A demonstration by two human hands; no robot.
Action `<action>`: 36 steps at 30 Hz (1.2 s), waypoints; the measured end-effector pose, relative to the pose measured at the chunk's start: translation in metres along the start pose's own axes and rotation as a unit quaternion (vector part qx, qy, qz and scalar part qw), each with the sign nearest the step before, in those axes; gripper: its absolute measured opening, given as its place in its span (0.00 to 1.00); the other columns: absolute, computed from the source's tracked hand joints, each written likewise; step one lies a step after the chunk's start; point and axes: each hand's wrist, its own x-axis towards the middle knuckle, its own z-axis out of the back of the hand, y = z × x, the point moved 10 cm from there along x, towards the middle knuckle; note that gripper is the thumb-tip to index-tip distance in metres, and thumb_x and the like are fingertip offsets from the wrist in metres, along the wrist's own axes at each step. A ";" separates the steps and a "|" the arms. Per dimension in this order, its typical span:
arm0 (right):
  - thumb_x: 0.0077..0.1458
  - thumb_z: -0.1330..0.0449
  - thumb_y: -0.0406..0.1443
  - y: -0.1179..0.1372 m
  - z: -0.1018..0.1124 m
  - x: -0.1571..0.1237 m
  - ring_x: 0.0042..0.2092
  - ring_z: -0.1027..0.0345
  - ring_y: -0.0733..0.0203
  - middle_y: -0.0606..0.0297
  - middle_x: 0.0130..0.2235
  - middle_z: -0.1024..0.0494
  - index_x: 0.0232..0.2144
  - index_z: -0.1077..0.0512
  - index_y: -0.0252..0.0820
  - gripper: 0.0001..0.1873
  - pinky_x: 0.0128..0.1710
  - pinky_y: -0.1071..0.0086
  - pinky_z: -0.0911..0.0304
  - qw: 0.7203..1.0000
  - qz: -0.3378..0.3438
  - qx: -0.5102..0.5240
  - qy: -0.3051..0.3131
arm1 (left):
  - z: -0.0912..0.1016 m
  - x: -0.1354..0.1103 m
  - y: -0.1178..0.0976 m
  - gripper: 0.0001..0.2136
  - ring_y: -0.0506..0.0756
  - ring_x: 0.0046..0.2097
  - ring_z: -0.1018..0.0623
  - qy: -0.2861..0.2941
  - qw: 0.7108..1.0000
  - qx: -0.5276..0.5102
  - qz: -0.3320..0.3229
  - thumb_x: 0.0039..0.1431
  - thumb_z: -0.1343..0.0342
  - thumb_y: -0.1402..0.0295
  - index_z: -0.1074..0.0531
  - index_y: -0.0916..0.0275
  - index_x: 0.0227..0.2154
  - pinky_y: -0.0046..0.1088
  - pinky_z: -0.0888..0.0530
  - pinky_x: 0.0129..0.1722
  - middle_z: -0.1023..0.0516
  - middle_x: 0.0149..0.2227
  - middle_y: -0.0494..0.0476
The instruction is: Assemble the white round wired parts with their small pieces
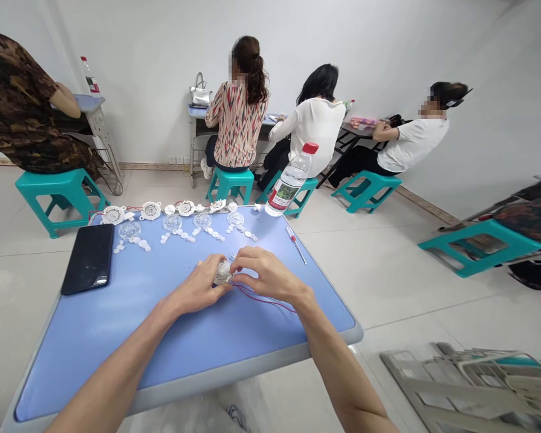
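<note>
Right now the left hand (201,285) and right hand (264,275) close around a small clear plastic housing (222,272), mid-desk, pinching it from either side. It looks light, stiff and brittle, so take it by the rim, clear of the thin red wires (264,297). Clear plastic parts (172,223) line the far edge of the blue desk (180,385).

A small round housing (222,272) of clear plastic with a whitish centre sits between the left hand (199,285) and the right hand (267,275), gripped from both sides and partly hidden by them. Thin red wires (264,299) lead from it, pass below the right hand and trail in a loose line across the blue surface (117,337).
</note>
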 end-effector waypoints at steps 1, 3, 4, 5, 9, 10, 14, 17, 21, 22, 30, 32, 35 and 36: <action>0.59 0.40 0.34 0.000 -0.003 0.000 0.38 0.33 0.61 0.63 0.35 0.26 0.37 0.24 0.42 0.04 0.41 0.67 0.39 1.000 0.000 -0.003 0.006 | 0.000 0.000 0.000 0.15 0.58 0.43 0.28 0.001 1.000 0.000 -0.001 0.58 0.46 0.66 0.38 0.61 0.47 0.35 0.32 0.43 0.29 0.46 0.59; 0.59 0.40 0.33 -0.001 -0.005 0.001 0.37 0.33 0.62 0.63 0.35 0.26 0.36 0.24 0.42 0.04 0.40 0.68 0.40 1.000 -0.002 -0.003 0.010 | -0.001 0.000 0.000 0.14 0.57 0.43 0.28 0.002 1.000 0.001 -0.006 0.58 0.47 0.66 0.38 0.61 0.47 0.34 0.32 0.42 0.30 0.46 0.59; 0.59 0.40 0.33 -0.001 -0.005 0.002 0.37 0.33 0.62 0.63 0.35 0.26 0.36 0.25 0.41 0.04 0.40 0.69 0.40 1.000 -0.005 -0.001 0.009 | -0.001 0.000 0.000 0.14 0.57 0.43 0.28 0.001 1.000 0.001 -0.009 0.58 0.47 0.66 0.38 0.61 0.46 0.34 0.33 0.42 0.30 0.45 0.59; 0.59 0.40 0.32 -0.002 -0.005 0.002 0.37 0.33 0.62 0.63 0.35 0.26 0.36 0.25 0.41 0.03 0.40 0.69 0.40 1.000 -0.008 0.004 0.007 | -0.001 0.000 0.000 0.14 0.57 0.42 0.29 0.000 1.000 0.000 -0.011 0.58 0.47 0.66 0.38 0.61 0.46 0.34 0.33 0.42 0.30 0.45 0.58; 0.58 0.40 0.31 -0.004 -0.006 0.003 0.37 0.32 0.62 0.63 0.35 0.25 0.35 0.26 0.40 0.03 0.40 0.70 0.39 0.999 -0.031 0.032 0.007 | -0.001 0.000 0.000 0.13 0.57 0.42 0.29 -0.001 1.000 -0.002 -0.008 0.58 0.47 0.66 0.37 0.61 0.45 0.34 0.33 0.42 0.30 0.44 0.58; 0.58 0.40 0.30 -0.005 -0.007 0.004 0.37 0.32 0.63 0.64 0.35 0.25 0.34 0.26 0.40 0.03 0.39 0.70 0.39 0.999 -0.035 0.036 0.011 | -0.001 0.000 0.000 0.13 0.57 0.42 0.29 0.000 1.000 -0.002 -0.007 0.58 0.47 0.66 0.37 0.61 0.45 0.34 0.33 0.42 0.30 0.44 0.58; 0.60 0.44 0.27 -0.005 -0.011 0.005 0.35 0.33 0.63 0.64 0.34 0.25 0.32 0.27 0.39 0.07 0.38 0.71 0.40 0.998 -0.046 0.031 0.027 | -0.001 0.000 0.000 0.13 0.57 0.43 0.29 0.000 1.000 -0.004 -0.007 0.58 0.46 0.66 0.37 0.60 0.45 0.35 0.33 0.43 0.30 0.45 0.58; 0.62 0.47 0.27 -0.006 -0.015 0.005 0.35 0.34 0.63 0.63 0.34 0.26 0.32 0.28 0.39 0.09 0.38 0.71 0.41 0.998 -0.052 0.008 0.039 | 0.000 0.000 0.000 0.13 0.57 0.43 0.29 -0.004 1.000 -0.009 -0.006 0.57 0.46 0.67 0.37 0.60 0.45 0.35 0.32 0.44 0.29 0.44 0.58; 0.62 0.48 0.28 -0.003 -0.020 0.004 0.36 0.35 0.61 0.62 0.34 0.27 0.33 0.29 0.39 0.09 0.36 0.70 0.42 0.997 -0.042 -0.050 0.045 | 0.000 0.000 -0.001 0.13 0.58 0.44 0.29 -0.003 1.000 -0.002 -0.007 0.57 0.46 0.67 0.36 0.60 0.45 0.36 0.32 0.45 0.29 0.44 0.57; 0.62 0.47 0.27 -0.002 -0.021 0.004 0.36 0.36 0.61 0.62 0.34 0.28 0.33 0.30 0.39 0.08 0.36 0.69 0.43 0.996 -0.034 -0.068 0.044 | 0.000 0.000 -0.001 0.13 0.58 0.45 0.29 -0.004 1.000 0.000 -0.007 0.57 0.46 0.67 0.36 0.60 0.45 0.36 0.32 0.45 0.29 0.44 0.58; 0.57 0.45 0.23 0.007 -0.024 0.002 0.36 0.39 0.60 0.62 0.34 0.29 0.33 0.32 0.40 0.08 0.32 0.69 0.47 0.988 0.003 -0.146 0.051 | 0.001 0.000 0.000 0.14 0.59 0.45 0.28 -0.011 1.000 0.002 -0.008 0.57 0.46 0.67 0.36 0.60 0.46 0.37 0.32 0.46 0.28 0.45 0.58; 0.56 0.45 0.22 0.010 -0.023 0.002 0.36 0.39 0.59 0.62 0.34 0.29 0.33 0.33 0.39 0.10 0.32 0.68 0.47 0.987 -0.001 -0.153 0.054 | 0.001 0.000 -0.001 0.14 0.59 0.45 0.28 -0.011 1.000 0.006 -0.009 0.57 0.46 0.67 0.37 0.60 0.46 0.37 0.32 0.45 0.28 0.45 0.59; 0.54 0.47 0.20 0.017 -0.022 0.003 0.36 0.40 0.57 0.60 0.34 0.29 0.33 0.33 0.39 0.12 0.33 0.67 0.46 0.983 -0.003 -0.178 0.050 | 0.001 0.000 -0.002 0.13 0.59 0.45 0.28 -0.013 1.000 0.009 -0.012 0.58 0.47 0.68 0.37 0.60 0.46 0.37 0.32 0.44 0.28 0.45 0.59; 0.55 0.48 0.20 0.019 -0.021 0.003 0.36 0.40 0.57 0.60 0.34 0.30 0.33 0.33 0.39 0.12 0.33 0.66 0.46 0.981 -0.002 -0.187 0.046 | 0.001 0.000 -0.002 0.13 0.59 0.45 0.28 -0.014 1.000 0.008 -0.012 0.58 0.47 0.68 0.37 0.60 0.45 0.37 0.32 0.44 0.28 0.45 0.59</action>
